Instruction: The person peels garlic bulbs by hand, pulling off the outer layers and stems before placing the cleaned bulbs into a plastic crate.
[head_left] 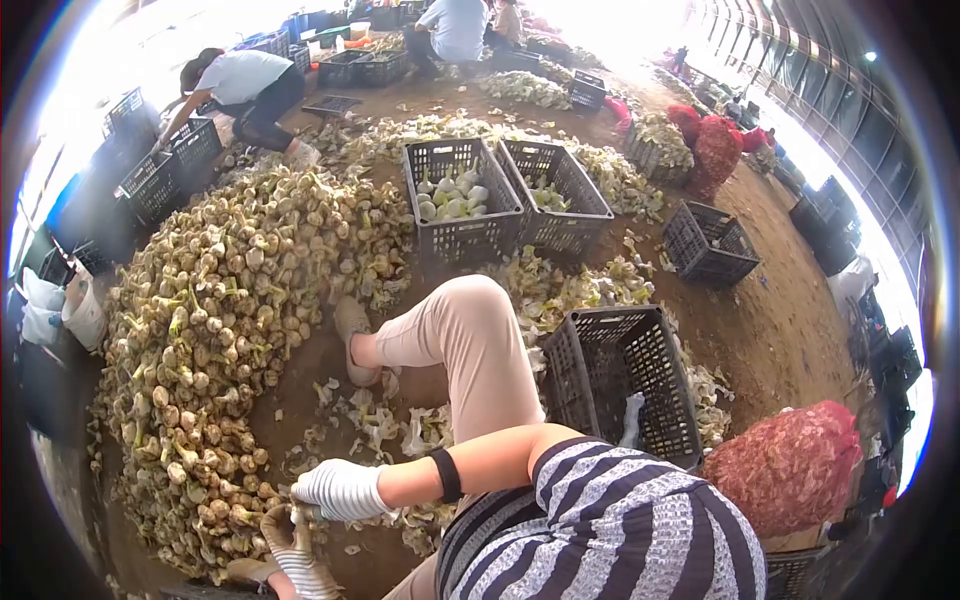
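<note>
My right hand (338, 490), in a white and grey striped glove, is closed with its fingertips against my left hand (292, 552). The left glove is striped too, stained brown on the fingers, which curl upward. A small pale bit shows between the two hands, too small to name; the gloves hide the rest. Both hands are over the near edge of a large heap of garlic bulbs (230, 290), with dry skins and stalk stubs. Loose garlic peelings (375, 420) lie on the ground beside my shoe.
Two black crates (465, 235) (565, 228) hold some white garlic bulbs. Another black crate (580, 385) stands by my knee, with a pale item inside. A red mesh sack (790, 470) is behind me. One person (245, 80) bends over crates; others sit farther back.
</note>
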